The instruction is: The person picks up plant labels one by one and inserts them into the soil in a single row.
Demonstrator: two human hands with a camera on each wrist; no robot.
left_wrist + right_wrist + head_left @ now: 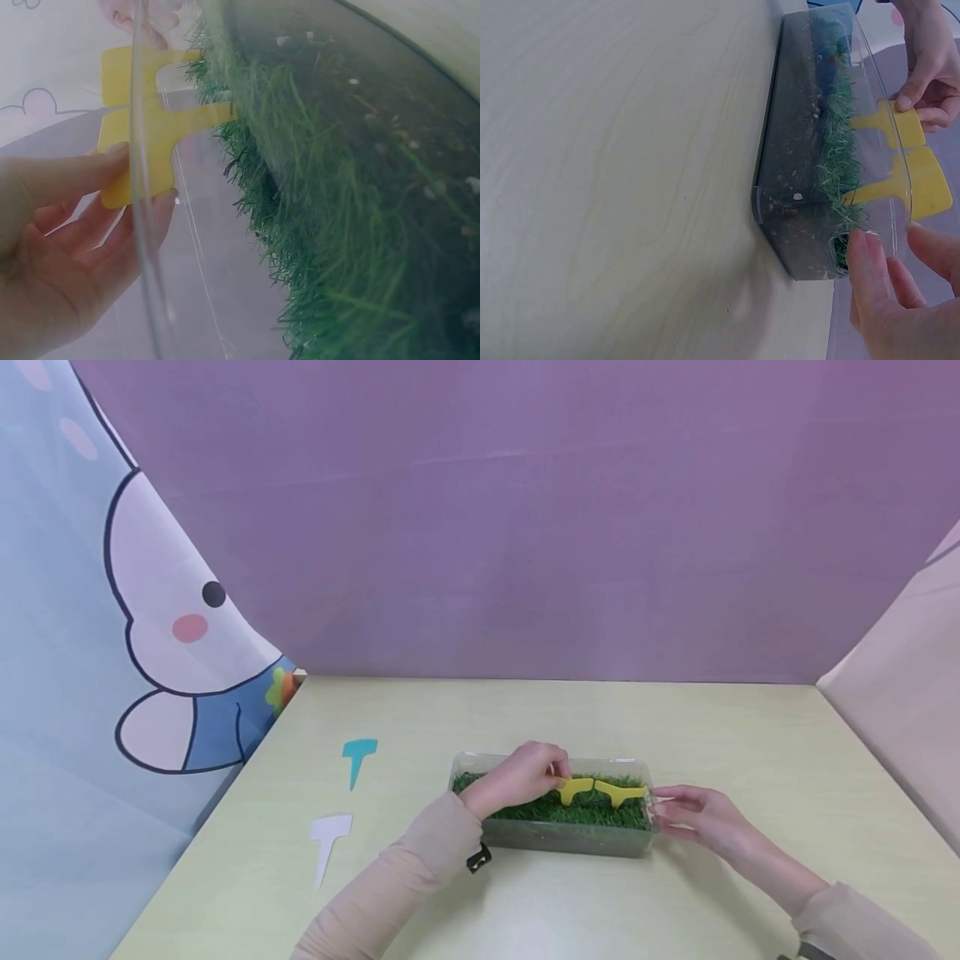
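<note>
A clear plastic planter box [562, 837] holds dark soil and green grass [525, 812]. Two yellow T-shaped plant labels stand side by side with their stems in the grass. My left hand [528, 772] reaches over the box and pinches the left yellow label [124, 180] by its broad head, between thumb and fingers. The right yellow label [930, 184] stands slightly tilted, with no hand on it. At the box's right end, my right hand [705, 818] touches the wall and rim with fingers extended.
On the table [750, 735], left of the box, lie a teal T-shaped label [358, 756] and a white one [327, 835]. Behind the table hangs a purple cloth [525, 543]. A cartoon-printed cloth [172, 677] hangs along the left side.
</note>
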